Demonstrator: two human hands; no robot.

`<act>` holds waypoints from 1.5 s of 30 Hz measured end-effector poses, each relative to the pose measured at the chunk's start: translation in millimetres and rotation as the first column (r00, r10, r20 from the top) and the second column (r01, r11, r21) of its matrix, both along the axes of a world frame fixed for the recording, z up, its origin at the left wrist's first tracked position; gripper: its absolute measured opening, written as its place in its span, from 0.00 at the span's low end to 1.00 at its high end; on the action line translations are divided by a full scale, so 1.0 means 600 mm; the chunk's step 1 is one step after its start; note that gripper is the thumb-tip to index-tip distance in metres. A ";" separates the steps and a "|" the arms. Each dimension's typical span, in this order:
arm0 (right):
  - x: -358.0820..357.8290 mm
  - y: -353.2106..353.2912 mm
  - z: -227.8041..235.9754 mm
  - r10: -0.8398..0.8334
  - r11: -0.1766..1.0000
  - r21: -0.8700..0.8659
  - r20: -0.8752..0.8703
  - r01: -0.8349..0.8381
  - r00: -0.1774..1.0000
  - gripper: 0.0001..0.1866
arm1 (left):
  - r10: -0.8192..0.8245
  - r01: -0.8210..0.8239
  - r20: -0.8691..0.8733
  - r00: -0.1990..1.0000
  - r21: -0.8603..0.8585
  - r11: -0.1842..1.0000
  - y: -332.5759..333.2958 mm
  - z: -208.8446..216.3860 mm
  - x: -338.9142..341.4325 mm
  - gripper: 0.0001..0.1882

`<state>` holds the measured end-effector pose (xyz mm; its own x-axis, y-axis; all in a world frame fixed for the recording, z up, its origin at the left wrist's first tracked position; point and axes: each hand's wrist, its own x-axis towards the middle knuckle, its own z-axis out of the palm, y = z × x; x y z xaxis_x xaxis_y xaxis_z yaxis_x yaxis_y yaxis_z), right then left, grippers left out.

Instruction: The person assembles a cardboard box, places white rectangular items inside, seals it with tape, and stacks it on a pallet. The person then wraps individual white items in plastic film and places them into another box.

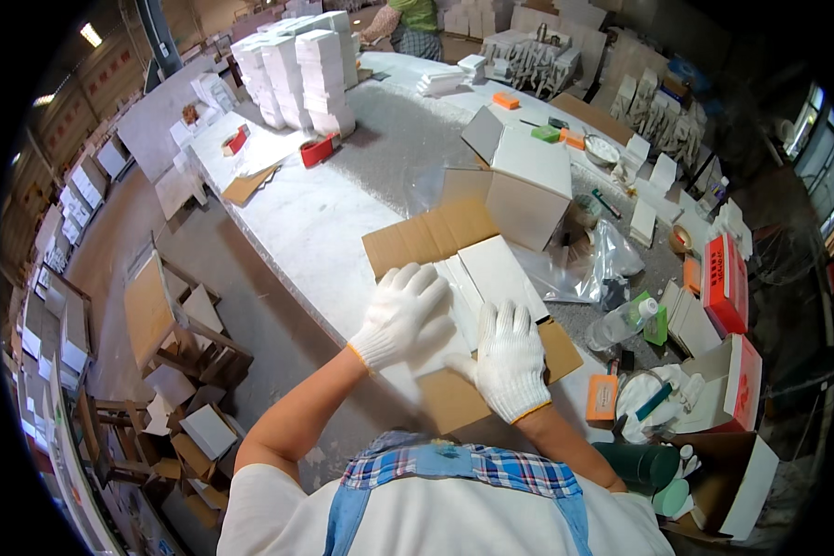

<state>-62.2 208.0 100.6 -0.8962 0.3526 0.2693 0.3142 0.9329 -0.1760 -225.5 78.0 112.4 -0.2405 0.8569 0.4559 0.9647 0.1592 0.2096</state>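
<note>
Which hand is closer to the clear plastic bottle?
The right hand. It is at the open box, left of the bottle and not touching it; the left hand is at the same box, farther left.

The table (315,222) bears a brown carton (431,236) and white stacks (324,79).

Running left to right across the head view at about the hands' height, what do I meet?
Wooden stand → gloved left hand → gloved right hand → clear plastic bottle → upper red box.
</note>
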 end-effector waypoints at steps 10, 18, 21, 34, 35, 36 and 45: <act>-0.002 -0.018 0.010 -0.047 0.998 0.036 0.073 0.045 0.996 0.42 | -0.402 0.406 -0.120 0.908 0.008 0.914 0.136 0.002 -0.052 0.20; -0.011 -0.079 -0.007 -0.248 0.965 0.100 0.065 0.241 0.967 0.38 | -0.591 0.559 -0.126 0.797 -0.219 0.800 0.240 -0.057 -0.125 0.32; -0.023 -0.119 -0.032 -0.450 0.884 0.164 0.043 0.438 0.892 0.36 | -0.624 0.571 -0.083 0.777 -0.324 0.754 0.255 -0.045 -0.124 0.32; -0.093 -0.152 -0.041 -0.757 0.645 0.184 0.025 0.742 0.652 0.35 | -0.650 0.608 -0.163 0.743 -0.241 0.756 0.263 -0.067 -0.112 0.32; -0.095 -0.153 -0.041 -0.755 0.648 0.187 0.027 0.738 0.656 0.35 | -0.669 0.631 -0.154 0.727 -0.235 0.740 0.264 -0.070 -0.115 0.32; -0.096 -0.153 -0.039 -0.747 0.656 0.192 0.030 0.730 0.664 0.34 | -0.682 0.648 -0.144 0.717 -0.226 0.728 0.267 -0.074 -0.120 0.32; -0.102 -0.160 -0.031 -0.752 0.655 0.158 0.043 0.738 0.658 0.34 | -0.507 0.372 0.254 0.824 0.433 0.821 0.251 -0.045 -0.431 0.11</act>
<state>-123.7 112.2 81.8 -0.3690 0.8854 0.2828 0.9215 0.3881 -0.0126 -484.0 228.8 85.2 -0.0747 0.7062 0.7041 0.7642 -0.4131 0.4954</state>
